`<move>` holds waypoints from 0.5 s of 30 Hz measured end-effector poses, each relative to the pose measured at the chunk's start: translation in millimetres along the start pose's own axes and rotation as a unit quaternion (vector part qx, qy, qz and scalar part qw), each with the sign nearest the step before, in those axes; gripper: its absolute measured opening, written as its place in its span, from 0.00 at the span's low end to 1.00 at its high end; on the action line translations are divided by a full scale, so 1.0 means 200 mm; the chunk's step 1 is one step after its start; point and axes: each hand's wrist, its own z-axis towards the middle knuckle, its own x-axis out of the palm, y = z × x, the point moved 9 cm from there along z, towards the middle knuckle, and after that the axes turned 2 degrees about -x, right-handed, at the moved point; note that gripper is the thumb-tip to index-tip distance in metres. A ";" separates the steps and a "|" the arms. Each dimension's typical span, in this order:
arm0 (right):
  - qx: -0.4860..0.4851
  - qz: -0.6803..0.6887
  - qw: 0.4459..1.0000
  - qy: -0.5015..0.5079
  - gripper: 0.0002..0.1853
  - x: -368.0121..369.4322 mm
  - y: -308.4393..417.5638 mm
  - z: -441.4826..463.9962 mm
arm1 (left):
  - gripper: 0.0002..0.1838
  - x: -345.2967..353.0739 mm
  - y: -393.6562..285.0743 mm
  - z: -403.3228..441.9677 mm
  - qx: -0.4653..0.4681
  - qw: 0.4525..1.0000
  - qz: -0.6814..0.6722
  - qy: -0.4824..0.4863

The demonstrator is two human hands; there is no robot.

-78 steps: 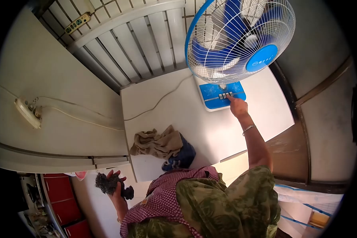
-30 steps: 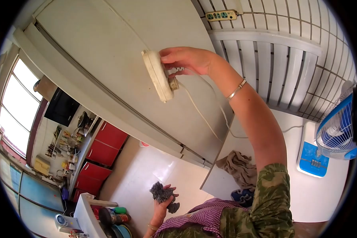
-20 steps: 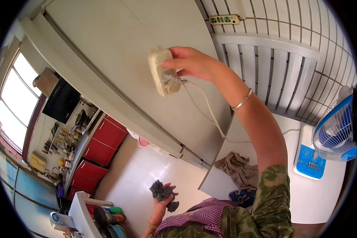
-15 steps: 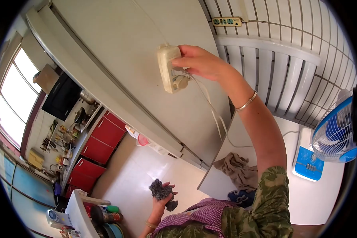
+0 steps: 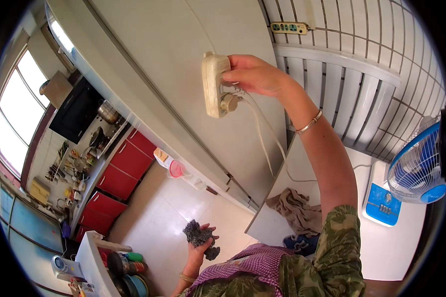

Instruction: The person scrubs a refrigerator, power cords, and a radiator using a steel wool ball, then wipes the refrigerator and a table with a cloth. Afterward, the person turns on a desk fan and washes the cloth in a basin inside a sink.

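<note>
My right hand is closed round the edge of a cream power strip, held up against a tall pale panel. A plug sits in the strip's lower part, and white cords hang from it towards the table. Another thin cord runs up from its top end. Lower down, my left hand grips a dark grey, fuzzy cloth, part of which droops below the fingers. Whether it is a rag or a scouring pad I cannot tell.
On the white table lie a brown cloth and a blue-topped device, with a fan beside it. A second power strip is fixed to the tiled wall. Red cabinets stand at left, near a shelf of pots.
The view has shifted slightly, showing more of the pink container by the panel. Both hands keep their holds on the power strip and the grey cloth.
</note>
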 end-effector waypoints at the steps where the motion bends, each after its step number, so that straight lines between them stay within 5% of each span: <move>1: 0.006 -0.009 1.000 -0.013 0.24 -0.01 0.00 -0.01 | 0.30 0.00 0.00 0.00 0.003 1.000 0.002 -0.001; 15: -0.033 -0.122 0.981 -0.149 0.21 -0.13 0.00 0.03 | 0.30 -0.01 -0.01 0.00 0.002 1.000 -0.003 -0.012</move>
